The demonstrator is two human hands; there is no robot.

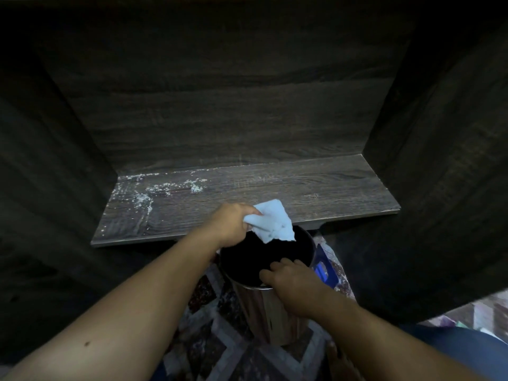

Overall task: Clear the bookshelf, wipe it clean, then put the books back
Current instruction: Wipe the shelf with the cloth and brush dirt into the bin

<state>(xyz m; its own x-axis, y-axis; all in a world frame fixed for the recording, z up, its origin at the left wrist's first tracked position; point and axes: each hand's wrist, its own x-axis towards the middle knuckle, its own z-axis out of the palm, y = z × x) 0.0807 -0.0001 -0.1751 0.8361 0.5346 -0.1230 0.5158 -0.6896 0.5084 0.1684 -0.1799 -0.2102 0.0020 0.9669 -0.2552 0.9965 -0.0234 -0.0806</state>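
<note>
1. Over the shelf's (pixel 247 193) front edge, in the head view, your left hand (pixel 233 226) pinches a pale blue cloth (pixel 272 224). The fingers are curled round one bunched corner, and the rest hangs loose above the bin's (pixel 264 306) dark mouth.
2. Just below and in front of the shelf, your right hand (pixel 291 279) grips the bin's near rim, with the fingers hooked over into the opening. You cannot see the thumb.
3. No books stand on the shelf. White dust (pixel 154 188) lies scattered toward its left rear corner, and its right half looks cleaner.
4. The cloth looks soft, light and floppy, so held by a corner it will likely only drag. Gather it into your palm as a flat pad before sweeping the dust toward the shelf's front edge.
5. The bin looks thin-walled and light, so your hold at the rim should steady it.
</note>
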